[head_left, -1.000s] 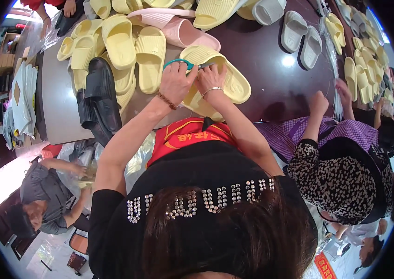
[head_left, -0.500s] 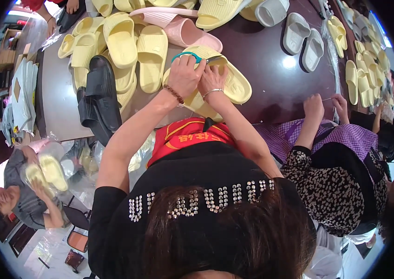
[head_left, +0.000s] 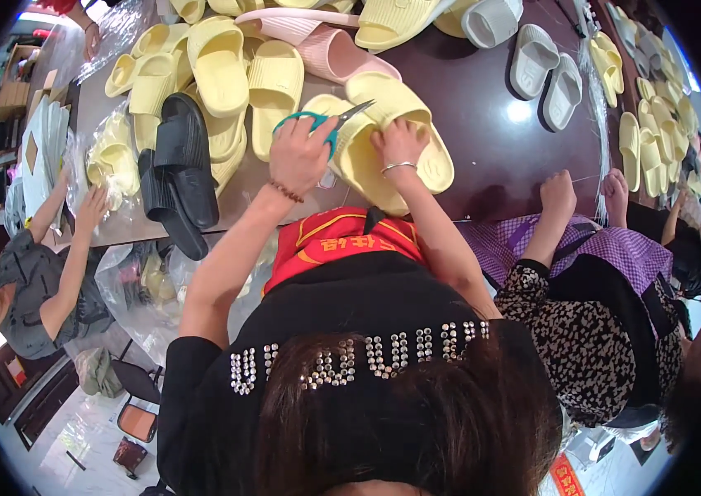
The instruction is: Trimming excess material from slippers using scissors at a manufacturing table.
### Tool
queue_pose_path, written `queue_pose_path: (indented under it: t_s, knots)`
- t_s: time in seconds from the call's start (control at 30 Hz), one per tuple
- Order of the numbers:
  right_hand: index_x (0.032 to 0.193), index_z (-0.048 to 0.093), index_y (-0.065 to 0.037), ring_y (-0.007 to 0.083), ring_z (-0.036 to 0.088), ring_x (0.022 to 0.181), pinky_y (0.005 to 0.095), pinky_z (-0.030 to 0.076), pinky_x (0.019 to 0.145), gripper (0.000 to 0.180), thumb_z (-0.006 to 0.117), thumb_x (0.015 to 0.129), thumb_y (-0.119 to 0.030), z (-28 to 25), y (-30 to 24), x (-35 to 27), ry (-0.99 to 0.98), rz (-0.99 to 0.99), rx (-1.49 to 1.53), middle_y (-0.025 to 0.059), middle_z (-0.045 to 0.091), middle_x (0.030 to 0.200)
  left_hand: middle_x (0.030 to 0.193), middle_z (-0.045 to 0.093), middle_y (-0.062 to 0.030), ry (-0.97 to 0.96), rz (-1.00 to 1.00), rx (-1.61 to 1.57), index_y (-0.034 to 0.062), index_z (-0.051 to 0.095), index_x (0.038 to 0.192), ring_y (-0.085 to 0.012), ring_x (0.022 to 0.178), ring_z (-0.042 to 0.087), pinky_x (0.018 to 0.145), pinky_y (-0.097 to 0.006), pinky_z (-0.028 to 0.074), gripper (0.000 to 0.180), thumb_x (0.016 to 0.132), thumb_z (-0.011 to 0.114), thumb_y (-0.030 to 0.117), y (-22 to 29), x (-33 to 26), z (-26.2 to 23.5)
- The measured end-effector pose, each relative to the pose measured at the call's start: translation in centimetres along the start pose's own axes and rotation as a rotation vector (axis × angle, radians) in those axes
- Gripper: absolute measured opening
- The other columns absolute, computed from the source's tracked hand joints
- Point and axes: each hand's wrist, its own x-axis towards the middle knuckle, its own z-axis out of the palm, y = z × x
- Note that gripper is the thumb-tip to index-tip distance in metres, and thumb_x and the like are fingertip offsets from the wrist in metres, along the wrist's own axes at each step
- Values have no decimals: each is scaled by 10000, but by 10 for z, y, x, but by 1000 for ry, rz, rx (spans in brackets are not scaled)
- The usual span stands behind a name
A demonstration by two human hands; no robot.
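My left hand point(head_left: 297, 153) is closed on teal-handled scissors point(head_left: 357, 110), whose metal blades point up and to the right. The tips are over the far part of a pair of pale yellow slippers. My right hand point(head_left: 400, 147) is closed at the straps, between the left slipper point(head_left: 360, 165) and the right slipper point(head_left: 436, 165); its fingertips are partly hidden. Both slippers lie at the table's near edge, toes away from me. A small pale tag-like piece point(head_left: 328, 179) lies beside the left slipper, below my left wrist.
Piled yellow slippers point(head_left: 216, 70), a pink slipper point(head_left: 326, 50) and black slippers point(head_left: 183, 149) lie left and far. Grey slippers point(head_left: 535, 62) sit right on the dark table point(head_left: 483, 107). A co-worker at left handles bagged yellow slippers point(head_left: 115, 161); another at right pulls thin strands.
My left hand has drawn back left with the scissors, blades now clear of the strap. My right hand shifted slightly right. The co-worker at left has put bagged slippers on the table.
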Motion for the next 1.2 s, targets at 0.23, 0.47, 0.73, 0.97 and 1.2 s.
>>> queue_pose_path:
  t_s: [0.23, 0.47, 0.73, 0.97, 1.2]
  knots:
    - [776, 619, -48, 243, 479, 938, 489, 257, 879, 337, 518, 710, -362, 15, 16, -3, 129, 189, -33, 95, 565, 880, 870, 503, -96, -47, -171, 16, 137, 564, 1051, -246, 807, 482, 713, -362, 397, 406, 647, 594, 119, 9, -50, -19]
    - [730, 618, -53, 248, 508, 890, 446, 299, 808, 318, 509, 718, -352, -1, 4, 1, 120, 177, -41, 86, 584, 847, 879, 490, -75, -66, -67, 61, 148, 559, 1059, -230, 796, 474, 702, -351, 385, 410, 650, 595, 132, 10, -46, -15]
    - [770, 622, -64, 294, 561, 813, 484, 319, 786, 327, 497, 732, -363, 1, 9, 11, -3, 234, 32, 108, 608, 853, 792, 472, -45, -11, 19, 222, 152, 576, 995, -193, 738, 459, 623, -315, 363, 316, 687, 506, 131, 5, -22, -4]
    - [746, 623, -63, 262, 575, 808, 434, 309, 768, 331, 495, 740, -369, -15, 4, 15, -96, 285, 43, 101, 606, 858, 830, 491, -45, -33, -3, 283, 161, 573, 1025, -200, 750, 472, 641, -328, 368, 317, 714, 523, 133, 6, -16, -8]
    - [736, 627, -45, 316, 590, 730, 431, 377, 739, 378, 516, 720, -405, -29, 2, 18, -38, 288, 86, 150, 617, 783, 828, 493, -48, -4, 18, 283, 156, 579, 1019, -199, 731, 469, 636, -326, 366, 309, 716, 526, 136, 4, -9, -8]
